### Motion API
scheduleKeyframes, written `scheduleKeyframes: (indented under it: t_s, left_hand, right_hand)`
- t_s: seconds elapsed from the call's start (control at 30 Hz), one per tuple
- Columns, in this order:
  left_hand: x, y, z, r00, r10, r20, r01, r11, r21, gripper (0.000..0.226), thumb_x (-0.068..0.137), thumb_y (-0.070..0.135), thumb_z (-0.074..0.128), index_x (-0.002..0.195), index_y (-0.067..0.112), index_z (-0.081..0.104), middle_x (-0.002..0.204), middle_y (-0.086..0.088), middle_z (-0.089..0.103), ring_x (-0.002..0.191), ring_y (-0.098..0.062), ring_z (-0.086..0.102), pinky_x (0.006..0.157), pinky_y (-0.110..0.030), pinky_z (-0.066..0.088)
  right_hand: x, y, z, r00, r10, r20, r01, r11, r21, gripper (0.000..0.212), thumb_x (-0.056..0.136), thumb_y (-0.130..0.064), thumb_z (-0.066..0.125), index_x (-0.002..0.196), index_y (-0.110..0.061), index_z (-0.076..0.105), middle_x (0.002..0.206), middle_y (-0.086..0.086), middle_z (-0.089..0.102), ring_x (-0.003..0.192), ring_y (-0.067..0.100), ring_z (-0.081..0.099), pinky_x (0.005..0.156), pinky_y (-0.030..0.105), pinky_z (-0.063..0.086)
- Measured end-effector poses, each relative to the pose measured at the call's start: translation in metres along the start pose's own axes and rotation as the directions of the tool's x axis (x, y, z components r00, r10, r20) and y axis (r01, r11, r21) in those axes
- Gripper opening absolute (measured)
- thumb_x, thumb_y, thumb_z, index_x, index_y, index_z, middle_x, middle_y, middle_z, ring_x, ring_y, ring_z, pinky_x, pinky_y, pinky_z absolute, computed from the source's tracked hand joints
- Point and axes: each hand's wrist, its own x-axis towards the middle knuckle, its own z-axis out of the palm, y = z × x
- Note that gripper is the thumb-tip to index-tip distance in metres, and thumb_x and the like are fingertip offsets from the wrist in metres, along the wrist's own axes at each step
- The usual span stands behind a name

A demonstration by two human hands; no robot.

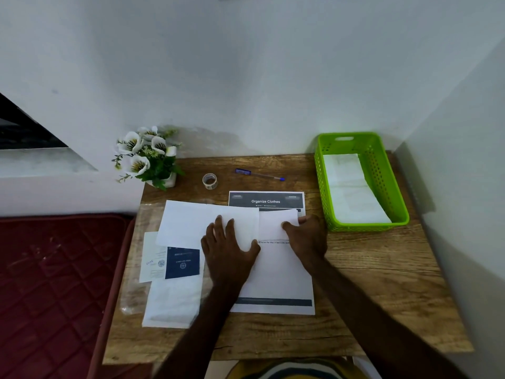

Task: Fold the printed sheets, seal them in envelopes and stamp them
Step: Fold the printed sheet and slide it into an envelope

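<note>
Two hands on one folded sheet [207, 222], mid-desk, long axis running left-right, lying over the top of a printed sheet [276, 272] headed "Organize Clothes". Left hand [228, 244] presses flat on it, fingers straight and spread. Right hand [306, 236] pinches its right end, thumb on top, that flap slightly raised. Judgement: fold in progress; the flap comes leftward toward the left hand, so right hand is nearer.

Count: one pen [259, 175], one tape roll [210, 181], one green basket [322, 170] with white papers inside (number unclear), one envelope stack [172, 305] at left.
</note>
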Motion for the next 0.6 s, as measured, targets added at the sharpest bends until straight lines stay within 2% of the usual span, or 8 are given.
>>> scheduleKeyframes:
  t_s: [0.1,0.17,0.23,0.3,0.4,0.5,0.53,0.6]
  left_hand:
    - [-0.0002,-0.0001,0.0013,1.0,0.001,-0.006,-0.001,1.0,0.004,0.085,0.077,0.07,0.054,0.143,0.017,0.049,0.158,-0.012,0.04,0.143,-0.037,0.037,0.116,-0.058,0.033]
    - [-0.0002,0.0003,0.0021,1.0,-0.005,-0.005,0.005,1.0,0.008,0.084,0.078,0.069,0.054,0.144,0.017,0.048,0.159,-0.012,0.039,0.143,-0.037,0.036,0.117,-0.057,0.032]
    - [0.0,0.0015,0.0032,1.0,-0.014,-0.006,0.014,1.0,0.01,0.082,0.08,0.068,0.053,0.144,0.017,0.048,0.159,-0.012,0.039,0.144,-0.037,0.036,0.117,-0.058,0.032]
    - [0.0003,0.003,0.0047,1.0,-0.019,-0.016,0.02,1.0,0.012,0.08,0.081,0.067,0.052,0.143,0.017,0.049,0.158,-0.012,0.039,0.143,-0.038,0.037,0.116,-0.059,0.032]
    - [0.0008,0.0042,0.0068,1.0,-0.02,-0.024,0.021,0.999,0.025,0.077,0.082,0.065,0.052,0.143,0.017,0.05,0.157,-0.012,0.041,0.144,-0.038,0.036,0.116,-0.06,0.032]
    - [0.0019,0.006,0.0079,0.999,-0.019,-0.033,0.02,0.999,0.051,0.076,0.084,0.066,0.05,0.141,0.016,0.051,0.155,-0.012,0.043,0.142,-0.039,0.037,0.114,-0.061,0.033]
    - [0.0027,0.007,0.0075,0.999,-0.022,-0.03,0.023,0.998,0.066,0.076,0.084,0.067,0.049,0.141,0.017,0.051,0.155,-0.012,0.044,0.142,-0.038,0.037,0.114,-0.061,0.033]
    - [0.0046,0.0089,0.0067,0.999,-0.035,-0.003,0.035,0.995,0.091,0.074,0.087,0.067,0.05,0.142,0.018,0.05,0.156,-0.011,0.043,0.144,-0.038,0.036,0.115,-0.061,0.031]
  right_hand:
    - [0.0003,-0.0008,0.0024,1.0,-0.018,-0.009,0.019,0.998,0.06,0.024,0.076,-0.034,0.08,0.09,-0.018,0.069,0.092,0.001,0.07,0.094,0.026,0.067,0.076,0.033,0.052]
    - [-0.0021,-0.0034,0.0029,0.999,-0.046,-0.029,0.049,0.992,0.115,0.014,0.079,-0.028,0.077,0.081,-0.017,0.069,0.081,-0.002,0.069,0.082,0.023,0.067,0.066,0.027,0.046]
    - [-0.0054,-0.0065,0.0011,0.995,-0.081,-0.064,0.091,0.981,0.173,0.012,0.079,-0.022,0.077,0.075,-0.017,0.067,0.073,-0.004,0.066,0.072,0.019,0.064,0.058,0.022,0.039]
    - [-0.0068,-0.0072,0.0,0.99,-0.114,-0.084,0.13,0.964,0.232,0.013,0.078,-0.017,0.078,0.075,-0.018,0.065,0.071,-0.005,0.065,0.068,0.017,0.061,0.056,0.022,0.038]
    - [-0.0067,-0.0065,-0.0003,0.988,-0.133,-0.073,0.15,0.928,0.34,0.024,0.075,-0.01,0.08,0.09,-0.018,0.062,0.075,-0.009,0.066,0.07,0.015,0.065,0.062,0.028,0.05]
    - [-0.0039,-0.0061,-0.0004,0.991,-0.111,0.07,0.071,0.901,0.428,0.042,0.078,-0.012,0.083,0.111,-0.019,0.06,0.089,-0.003,0.071,0.069,0.014,0.071,0.052,0.032,0.057]
    - [-0.0027,-0.0055,-0.0008,0.984,-0.11,0.139,0.038,0.899,0.437,0.037,0.082,-0.013,0.081,0.113,-0.017,0.061,0.09,0.001,0.072,0.063,0.015,0.07,0.046,0.031,0.054]
    - [-0.0011,-0.0052,-0.0043,0.96,-0.155,0.231,0.049,0.911,0.409,0.013,0.091,-0.015,0.072,0.103,-0.01,0.067,0.083,0.011,0.072,0.048,0.015,0.064,0.04,0.027,0.047]
